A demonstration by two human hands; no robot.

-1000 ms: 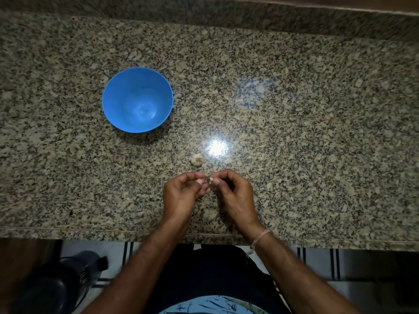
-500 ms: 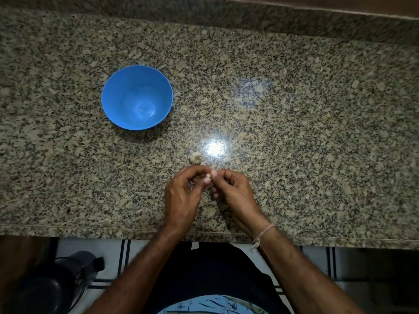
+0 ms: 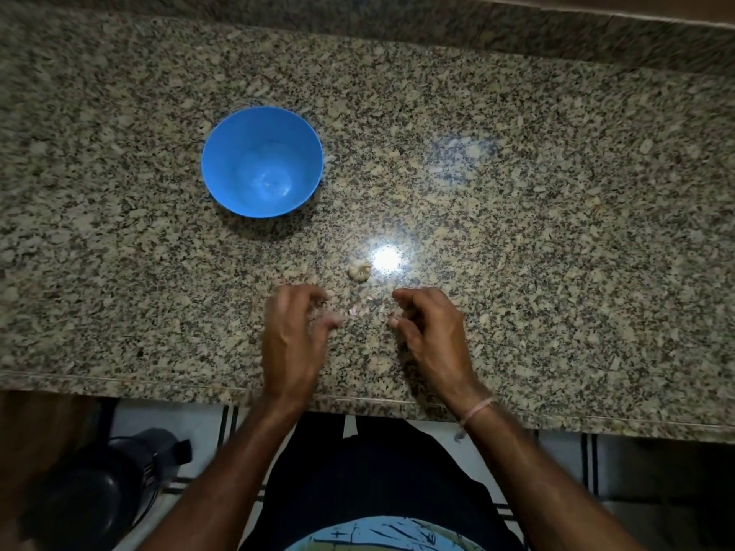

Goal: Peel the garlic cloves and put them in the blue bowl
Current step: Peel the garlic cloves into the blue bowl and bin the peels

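Granite counter (image 3: 557, 232), speckled beige and black, runs right across the view, with a raised ledge of the same stone (image 3: 397, 17) along the back and a bright lamp glare (image 3: 385, 258) bouncing off the polish.

So what just changed: half a second ago both hands were pinched together on one little clove, and now they've come apart. The left hand (image 3: 292, 336) is motion-blurred, with its fingers loosely curled and nothing visible in them. The right hand (image 3: 431, 332) has its fingers curled in tighter. Honestly I can't tell if it's holding the clove or not. A few small pale bits (image 3: 352, 311) lie on the stone between the hands, and whether they're skin or clove I can't say either.

My read is that a piece of peel just came away, or the clove got dropped. The blue bowl (image 3: 234, 153) sits well off to the upper left and looks empty, so the task is barely started. The rest of the garlic bulb (image 3: 359, 271) sits just beyond the hands, right beside the glare.

Below the counter edge there's striped floor tile, and a dark appliance-looking thing (image 3: 103, 487) stands down on the left. There's also a thin pale band (image 3: 478, 408) on the right wrist.
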